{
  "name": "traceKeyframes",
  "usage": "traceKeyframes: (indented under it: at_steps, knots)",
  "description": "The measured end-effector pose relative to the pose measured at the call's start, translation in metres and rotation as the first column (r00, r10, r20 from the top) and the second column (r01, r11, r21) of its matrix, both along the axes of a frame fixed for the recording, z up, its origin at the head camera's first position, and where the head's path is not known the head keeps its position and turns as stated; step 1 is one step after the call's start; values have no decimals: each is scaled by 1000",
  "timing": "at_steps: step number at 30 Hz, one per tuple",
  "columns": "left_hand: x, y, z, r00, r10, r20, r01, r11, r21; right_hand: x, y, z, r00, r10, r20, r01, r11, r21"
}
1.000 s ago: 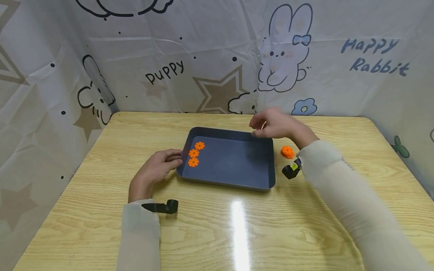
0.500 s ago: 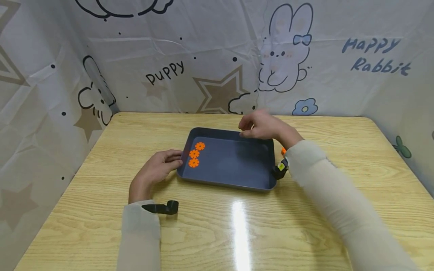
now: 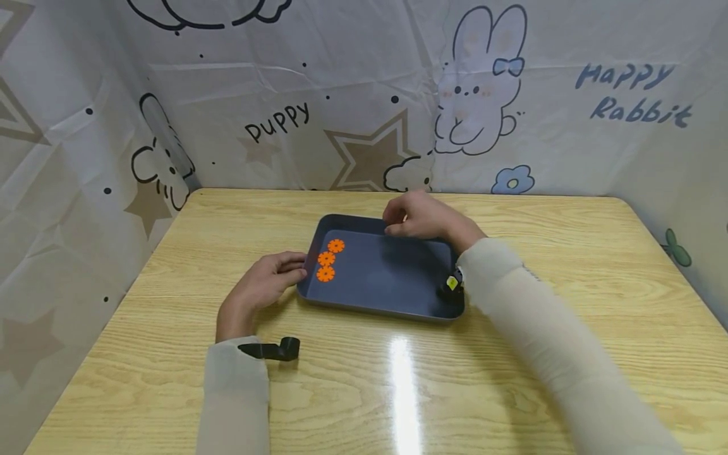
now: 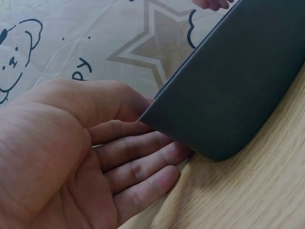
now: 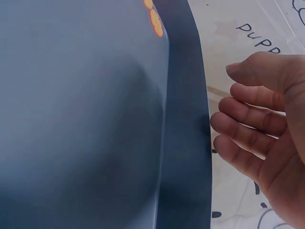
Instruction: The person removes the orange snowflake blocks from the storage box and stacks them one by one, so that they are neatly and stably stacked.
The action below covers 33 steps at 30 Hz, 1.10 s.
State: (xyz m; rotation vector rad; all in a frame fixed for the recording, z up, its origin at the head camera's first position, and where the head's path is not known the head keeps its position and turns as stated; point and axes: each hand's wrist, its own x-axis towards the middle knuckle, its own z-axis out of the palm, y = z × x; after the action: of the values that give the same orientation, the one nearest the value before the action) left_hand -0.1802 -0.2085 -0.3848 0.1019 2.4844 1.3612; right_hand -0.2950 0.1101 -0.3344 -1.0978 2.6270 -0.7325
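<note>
A dark grey rectangular tray [image 3: 375, 278] lies on the table. Three orange notched discs [image 3: 327, 258], shaped like flowers, form a column inside it near its left wall. My left hand [image 3: 258, 287] holds the tray's left edge; in the left wrist view the thumb crosses the rim and the fingers [image 4: 138, 169] lie against the outside. Over the tray's back edge hovers my right hand [image 3: 422, 218], its fingers loosely bent. Nothing shows between thumb and fingers [image 5: 248, 117] in the right wrist view.
The wooden table [image 3: 341, 385] extends around the tray. A printed white curtain [image 3: 341, 82] stands behind it and at both sides. Black wrist cameras sit on both cuffs; the right one [image 3: 451, 284] overlaps the tray's right end.
My right hand has moved left along the tray's back edge. Its forearm now hides the orange pile that showed right of the tray. My left hand and the tray stay almost unmoved.
</note>
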Motion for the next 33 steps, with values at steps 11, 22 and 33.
traceKeyframes:
  at_steps: [11,22,33]
  knots:
    - [1,-1,-2,1000,-2,-8,2,1000,2,-2,-22,-4,996,76,-37,-75,997,17]
    - [0,-2,1,1000,-11,-16,11,1000,-4,-6,-41,-11,994,100,-49,-98,994,38]
    - [1,-3,1,1000,-11,-7,11,1000,9,-9,-58,-19,991,133,-13,-132,989,59]
